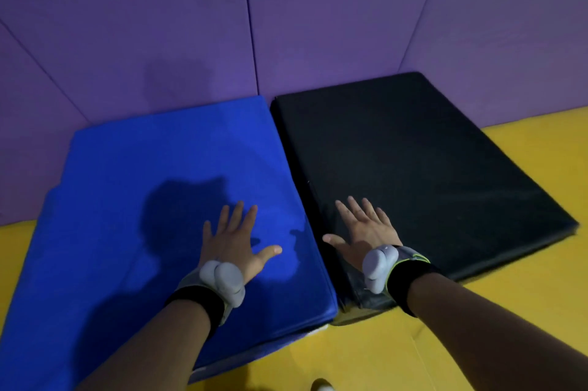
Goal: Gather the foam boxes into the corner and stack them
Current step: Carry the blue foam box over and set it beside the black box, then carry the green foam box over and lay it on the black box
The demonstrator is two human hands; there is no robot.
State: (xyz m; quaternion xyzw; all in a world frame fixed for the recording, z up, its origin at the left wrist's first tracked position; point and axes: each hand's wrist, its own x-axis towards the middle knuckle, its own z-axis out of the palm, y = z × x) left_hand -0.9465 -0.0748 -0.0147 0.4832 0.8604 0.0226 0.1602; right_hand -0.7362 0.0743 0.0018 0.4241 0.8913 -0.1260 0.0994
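A blue foam box (152,168) lies against the purple padded wall on the left. A black foam box (429,161) lies right beside it, their long sides touching. My left hand (237,241) rests flat on the blue box's top near its front right part, fingers spread, holding nothing. My right hand (362,231) lies flat on the black box's near left part, fingers spread as well. Both wrists carry a black band with a grey device.
Purple padded wall panels (286,15) close off the back and both sides. Yellow floor mat (477,320) runs along the front and right. A white shoe tip (323,387) shows at the bottom edge.
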